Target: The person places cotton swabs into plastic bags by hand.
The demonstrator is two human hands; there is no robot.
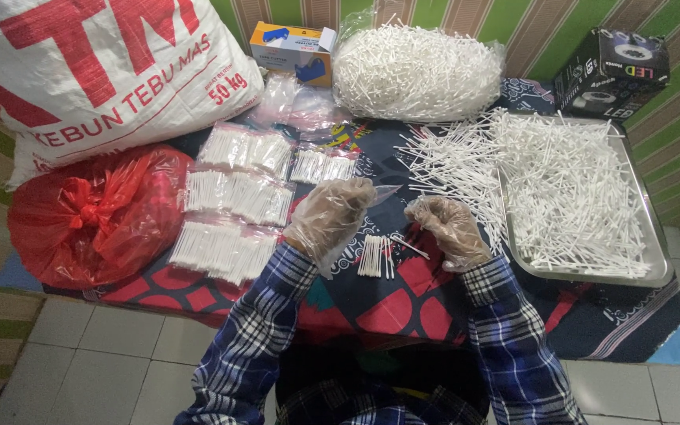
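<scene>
My left hand [330, 211] and my right hand [448, 228] both wear thin clear plastic gloves. Between them they hold a small clear plastic bag [387, 193] by its mouth, just above the patterned cloth. Below the hands a small aligned bundle of white cotton swabs [374, 256] lies on the cloth. A metal tray [655, 236] heaped with loose swabs sits to the right of my right hand, and more swabs [450, 161] spill over the cloth beside it.
Filled swab packets [234, 193] lie in rows at the left. Behind them are a red plastic bag [92, 216], a big white sack [80, 71], a large clear bag of swabs [419, 71], a tape dispenser box [293, 47] and a black box [611, 71].
</scene>
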